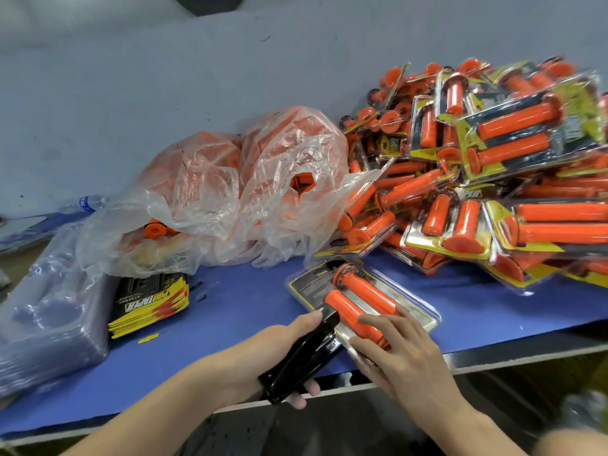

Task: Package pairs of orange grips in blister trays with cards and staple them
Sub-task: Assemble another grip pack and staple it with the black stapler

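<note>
Currently, the blister tray (419, 312) with two orange grips (360, 292) and a card lies on the blue table (246, 307), near its front edge. The left hand (279, 348) is clamped round a black stapler (304, 355), whose nose meets the tray's near-left edge. The right hand (406, 355) rests flat on the tray, fingers spread. Finished packs (500, 133) are piled at right; a bag of loose grips (250, 185), a card stack (149, 301) and empty trays (49, 311) lie at left.
</note>
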Motion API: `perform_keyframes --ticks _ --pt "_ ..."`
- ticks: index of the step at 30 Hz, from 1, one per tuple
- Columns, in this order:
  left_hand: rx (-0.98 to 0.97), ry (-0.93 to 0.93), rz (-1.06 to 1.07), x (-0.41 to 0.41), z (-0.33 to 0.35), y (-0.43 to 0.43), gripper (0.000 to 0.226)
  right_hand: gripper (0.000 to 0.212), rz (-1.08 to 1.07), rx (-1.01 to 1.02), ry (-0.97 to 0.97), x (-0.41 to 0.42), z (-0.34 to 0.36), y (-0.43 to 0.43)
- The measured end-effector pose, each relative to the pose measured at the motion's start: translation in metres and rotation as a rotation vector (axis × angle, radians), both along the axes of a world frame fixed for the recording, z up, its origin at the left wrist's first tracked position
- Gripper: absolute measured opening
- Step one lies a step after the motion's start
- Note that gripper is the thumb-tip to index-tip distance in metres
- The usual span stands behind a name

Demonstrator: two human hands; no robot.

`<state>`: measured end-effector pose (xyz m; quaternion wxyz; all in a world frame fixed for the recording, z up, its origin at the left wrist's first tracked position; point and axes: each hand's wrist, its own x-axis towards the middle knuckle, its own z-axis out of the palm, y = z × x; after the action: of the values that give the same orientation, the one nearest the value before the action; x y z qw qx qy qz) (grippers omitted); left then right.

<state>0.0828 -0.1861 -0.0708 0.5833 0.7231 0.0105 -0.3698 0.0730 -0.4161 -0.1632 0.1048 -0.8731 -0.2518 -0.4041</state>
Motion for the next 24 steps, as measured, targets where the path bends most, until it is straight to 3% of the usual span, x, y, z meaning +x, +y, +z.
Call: perform_keyframes --ticks 13,20,24 --pt "-0.077 0.013 -0.103 0.01 -0.01 -0.013 0.076 0.018 0.004 -0.012 -0.033 -0.001 -0.003 -0.002" --pt "-0.055 0.122 -0.088 0.023 -0.011 -0.019 0.08 0.02 -0.002 -0.032 -0.049 -0.001 -0.003 -0.001" --pt "-0.018 0.186 -0.084 0.027 -0.007 -0.024 0.065 0.02 0.015 -0.03 -0.066 0.001 -0.002 -0.002"
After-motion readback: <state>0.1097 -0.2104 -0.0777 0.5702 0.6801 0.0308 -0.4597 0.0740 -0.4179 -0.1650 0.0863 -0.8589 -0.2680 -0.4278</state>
